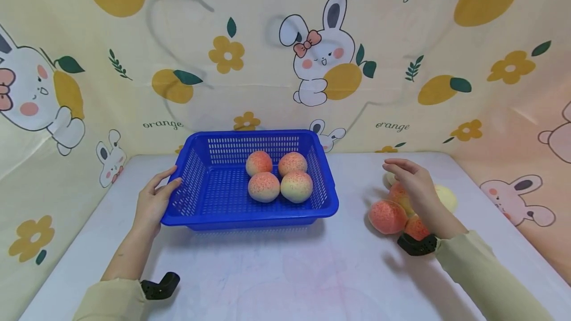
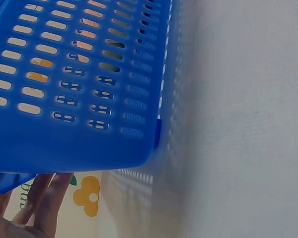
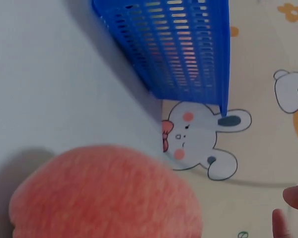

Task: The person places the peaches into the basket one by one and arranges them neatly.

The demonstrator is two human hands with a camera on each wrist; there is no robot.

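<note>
A blue slotted basket [image 1: 250, 217] stands mid-table and holds several pink-and-cream peaches [image 1: 264, 186]. My left hand [image 1: 169, 178] lies against the basket's left rim with its fingers fairly straight. In the left wrist view those fingers [image 2: 44, 198] reach under the rim of the basket [image 2: 79, 99]. My right hand [image 1: 403, 170] hovers with relaxed fingers over a small pile of peaches [image 1: 387, 216] on the table to the right of the basket, and holds nothing. In the right wrist view one peach [image 3: 104, 193] fills the foreground, the fingertips [image 3: 295, 198] are above it, and the basket [image 3: 184, 44] is behind.
The white table [image 1: 285, 271] is ringed by a cream backdrop [image 1: 321, 63] printed with rabbits and oranges. A pale yellow fruit [image 1: 447, 197] lies behind the right-hand pile. Black wrist mounts [image 1: 160, 285] sit at both sleeves.
</note>
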